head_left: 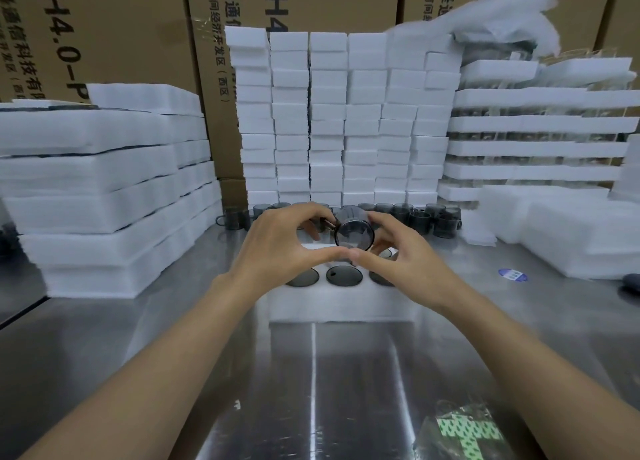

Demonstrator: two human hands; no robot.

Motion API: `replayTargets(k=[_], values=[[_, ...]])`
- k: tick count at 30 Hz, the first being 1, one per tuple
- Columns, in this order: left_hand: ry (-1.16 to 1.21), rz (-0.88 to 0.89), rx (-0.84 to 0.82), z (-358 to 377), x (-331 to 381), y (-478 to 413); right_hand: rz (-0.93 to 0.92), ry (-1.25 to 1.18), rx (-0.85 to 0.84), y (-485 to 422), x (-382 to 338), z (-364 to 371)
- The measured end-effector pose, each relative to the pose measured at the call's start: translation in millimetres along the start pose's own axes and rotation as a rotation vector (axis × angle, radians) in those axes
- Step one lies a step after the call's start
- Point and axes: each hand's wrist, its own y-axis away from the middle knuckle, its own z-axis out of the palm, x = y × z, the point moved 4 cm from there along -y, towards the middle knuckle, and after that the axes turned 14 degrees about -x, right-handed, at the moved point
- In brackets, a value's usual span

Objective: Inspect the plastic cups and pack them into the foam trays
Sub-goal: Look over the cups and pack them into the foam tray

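Observation:
A smoky grey clear plastic cup [354,233] is held on its side above the table, its round end facing me. My left hand [287,243] pinches it at the handle side with fingers and thumb. My right hand [394,248] grips its other side. Both thumbs meet under the cup. Below lies a white foam tray [341,304] with round pockets; three cups [344,275] sit in its near row. A row of loose grey cups [420,217] stands at the back of the steel table.
Stacks of white foam blocks [343,120] rise behind the cups. Foam tray piles [104,189] stand at left, and packed trays [540,130] at right. More foam [568,231] lies right of the tray. A blue sticker [513,274] and a green-patterned bag [464,432] are on the table.

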Motion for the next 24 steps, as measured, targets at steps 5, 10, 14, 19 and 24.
replayTargets(k=[5, 10, 14, 19, 24], values=[[-0.061, 0.013, -0.02, 1.5, -1.1, -0.5, -0.094, 0.1, 0.167, -2.4, 4.0, -8.8], [-0.141, 0.052, -0.096, 5.1, 9.1, -1.8, -0.163, 0.413, 0.222, -0.8, 0.9, -9.3], [-0.249, 0.049, -0.107, 7.3, 13.4, -1.3, -0.197, 0.482, 0.24, -0.2, -3.6, -9.6], [-0.219, 0.048, -0.047, 4.3, 10.3, 0.2, -0.148, 0.434, 0.208, 0.1, -1.1, -10.9], [-0.036, -0.02, -0.116, 10.3, 2.4, 0.8, -0.144, 0.478, 0.205, 0.5, -0.1, -11.2]])
